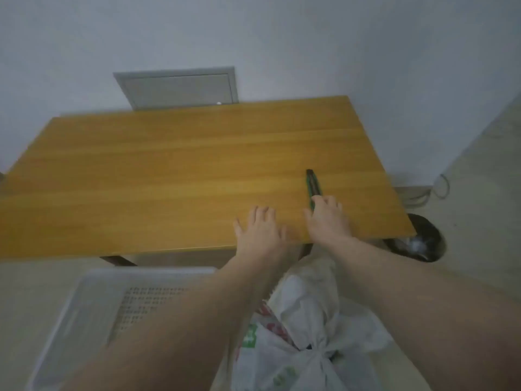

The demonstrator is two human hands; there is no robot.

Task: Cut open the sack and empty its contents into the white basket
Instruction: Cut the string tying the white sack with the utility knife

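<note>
1. Right hand reaches onto the wooden table, fingers on the near end of a dark green utility knife; whether they grip it or only touch it, cannot tell.
2. Left hand lies flat near the table edge, fingers spread, holding nothing, just left of the right hand.
3. White tied sack stands on the floor below both forearms, well apart from the hands.
4. White basket sits on the floor just left of the sack.
</note>
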